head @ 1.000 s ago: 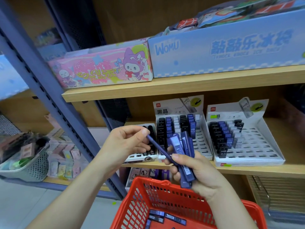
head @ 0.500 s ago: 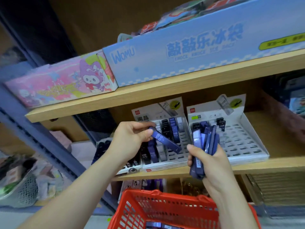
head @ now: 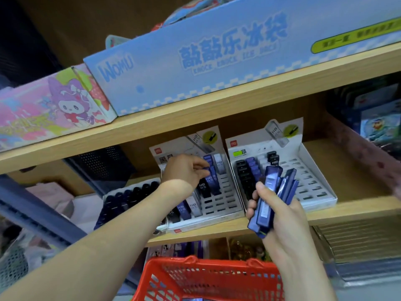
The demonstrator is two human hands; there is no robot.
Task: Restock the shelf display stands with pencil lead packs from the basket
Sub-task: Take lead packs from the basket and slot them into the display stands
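Head view, restocking of the middle display stand [head: 206, 222] on the lower shelf [head: 351, 210].

The left hand [head: 184, 171], centre of the frame, is reached over the upper rows of this stand. Its fingers [head: 200, 165] are curled into a pinch on one blue pencil lead pack [head: 207, 168]. The pack projects to the right of the fingertips, directly at the blue column. Most of the pack is hidden by the hand, so its long axis cannot be told. The packs already seated lie with their long axes running up the slope of the stand, and it is judged that the same alignment will be required for insertion.

The right hand [head: 280, 216], lower right of centre, is wrapped around a bundle of blue packs [head: 272, 187]. The bundle is held roughly upright in front of the right display stand [head: 310, 192]. The left hand is the nearer to the target slots.

Counts:
- Display stands: three, including the left display stand [head: 112, 193].
- Red basket [head: 195, 262]: one, at the bottom of the frame.
- Pinched pack: one.
- Bundled packs: at least four; the exact number cannot be told.

Many slots are seen empty in the middle and right stands.
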